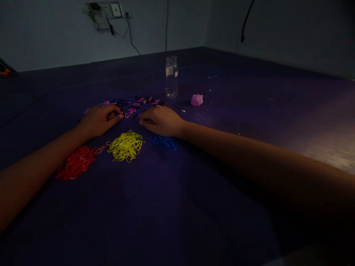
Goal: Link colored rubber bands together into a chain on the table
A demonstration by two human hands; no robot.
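My left hand (100, 119) is closed in a pinch at the left of the mixed pile, with what looks like a small blue rubber band (119, 117) at its fingertips. My right hand (162, 120) is curled down at the near right side of that pile, and whatever its fingers hold is hidden. Between and beyond the hands lie loose pink, black and blue rubber bands (131, 111). Nearer me is a heap of yellow rubber bands (126, 146). Blue rubber bands (165, 142) lie just below my right hand, and red rubber bands (77, 162) lie beside my left forearm.
A clear jar (171, 79) with pale label pieces stands upright behind the pile. To its right sits a small pink object (196, 99). Everything rests on a dark purple-blue surface (172, 207). Sockets (111, 10) and hanging cords are on the back wall.
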